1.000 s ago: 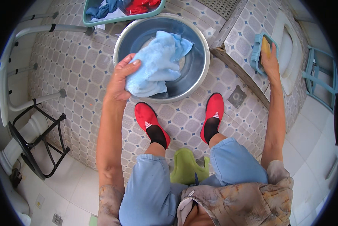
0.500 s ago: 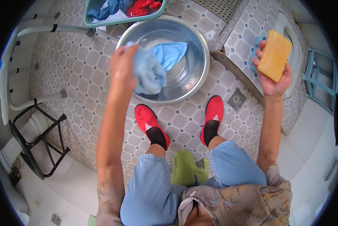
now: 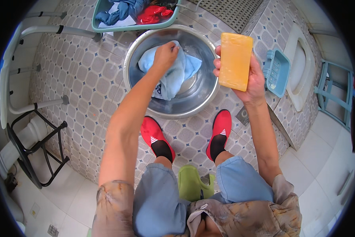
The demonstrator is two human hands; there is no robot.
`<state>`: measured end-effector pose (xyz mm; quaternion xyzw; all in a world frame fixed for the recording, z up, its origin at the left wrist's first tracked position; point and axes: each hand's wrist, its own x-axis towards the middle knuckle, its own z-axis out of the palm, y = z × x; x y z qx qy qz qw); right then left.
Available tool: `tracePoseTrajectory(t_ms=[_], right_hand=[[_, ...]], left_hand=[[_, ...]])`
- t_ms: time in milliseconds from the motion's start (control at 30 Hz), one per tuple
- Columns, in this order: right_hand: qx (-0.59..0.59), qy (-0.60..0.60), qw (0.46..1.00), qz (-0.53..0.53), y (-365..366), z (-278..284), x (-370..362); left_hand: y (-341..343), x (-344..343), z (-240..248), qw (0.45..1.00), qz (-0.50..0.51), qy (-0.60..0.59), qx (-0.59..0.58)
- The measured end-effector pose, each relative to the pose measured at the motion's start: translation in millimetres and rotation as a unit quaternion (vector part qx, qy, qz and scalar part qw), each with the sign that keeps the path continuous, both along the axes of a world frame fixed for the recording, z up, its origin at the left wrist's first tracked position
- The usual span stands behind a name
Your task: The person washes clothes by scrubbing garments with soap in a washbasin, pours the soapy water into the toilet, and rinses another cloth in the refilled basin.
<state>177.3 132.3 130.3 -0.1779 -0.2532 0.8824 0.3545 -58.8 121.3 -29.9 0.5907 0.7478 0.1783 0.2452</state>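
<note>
Item: yellow soap bar (image 3: pixel 235 61), rectangular block, held upright in right hand (image 3: pixel 250 81), fingers closed round its lower edges, above rim of steel basin (image 3: pixel 146 100). Prob. hard, fairly dense, slippery once wet; best gripped across narrow sides w/ thumb opposite. Item: light-blue cloth (image 3: pixel 173 77), soft, limp, likely waterlogged & heavier; lies inside basin, left hand (image 3: pixel 165 55) pinched shut on a bunched fold. Nearby: blue soap dish (image 3: pixel 277 73), teal tray (image 3: pixel 126 27) w/ clothes.

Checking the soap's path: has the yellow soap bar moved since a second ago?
Yes. The yellow soap bar, in the right hand, went from the blue soap dish toward the metal basin.
</note>
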Motion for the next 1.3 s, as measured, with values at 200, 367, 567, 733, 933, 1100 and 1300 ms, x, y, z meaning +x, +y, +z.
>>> tracePoseTrajectory(t_ms=[200, 367, 567, 733, 933, 1100, 1300], right_hand=[[0.032, -0.110, 0.993, 0.004, 0.0, -11.3, -5.2], [0.129, -0.257, 0.958, 0.023, -14.9, -23.6, -24.3], [0.541, -0.453, 0.705, -0.072, -60.0, -35.4, -80.4], [0.691, -0.539, 0.477, -0.070, -72.0, -55.3, -112.7], [0.605, -0.643, 0.469, -0.031, -49.5, -66.4, -105.5], [0.681, -0.521, 0.510, -0.075, -82.7, -44.4, -108.8], [0.576, -0.638, 0.501, -0.103, 11.1, -66.7, -53.2]], left_hand=[[-71.1, -6.8, 36.4, 0.827, 0.225, -0.509, 0.075], [-102.6, -1.4, 88.9, 0.512, 0.231, -0.826, 0.051], [-113.9, 20.5, 86.3, 0.470, 0.315, -0.825, -0.001], [-118.3, 30.8, 102.2, 0.408, 0.261, -0.875, -0.002], [-110.6, 33.7, 96.4, 0.352, 0.244, -0.903, -0.046], [-106.1, 30.5, 97.5, 0.470, 0.283, -0.836, -0.020], [-105.9, 36.6, 69.6, 0.414, 0.162, -0.893, -0.074]])
